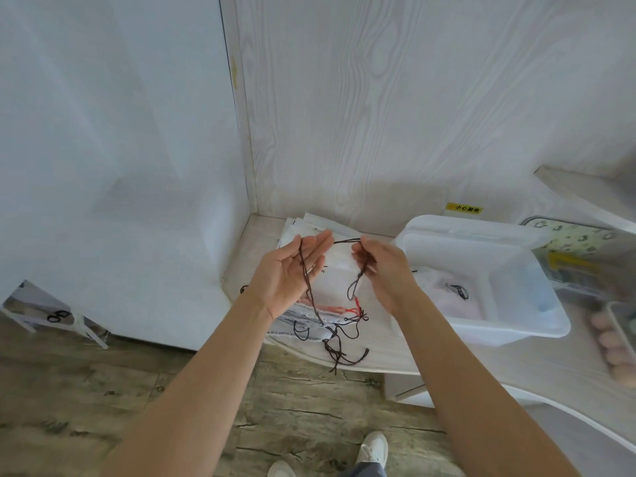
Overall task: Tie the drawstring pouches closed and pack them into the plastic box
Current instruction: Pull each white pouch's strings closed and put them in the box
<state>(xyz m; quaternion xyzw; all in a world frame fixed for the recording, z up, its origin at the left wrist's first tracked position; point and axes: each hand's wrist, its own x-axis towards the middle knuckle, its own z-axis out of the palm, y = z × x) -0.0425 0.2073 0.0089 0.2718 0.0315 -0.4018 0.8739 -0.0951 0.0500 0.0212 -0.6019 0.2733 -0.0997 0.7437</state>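
Your left hand [296,270] was spread palm-up above the stack of pouches [330,270] on the bench [430,359], a dark drawstring [307,280] draped across its straight fingers and trailing down to the pile. Your right hand [382,266] pinched the same cord near a small loop, fingers curled. Just right of the stack stood the plastic box [509,290], open, with what looked like one pouch inside, though it showed only dimly.
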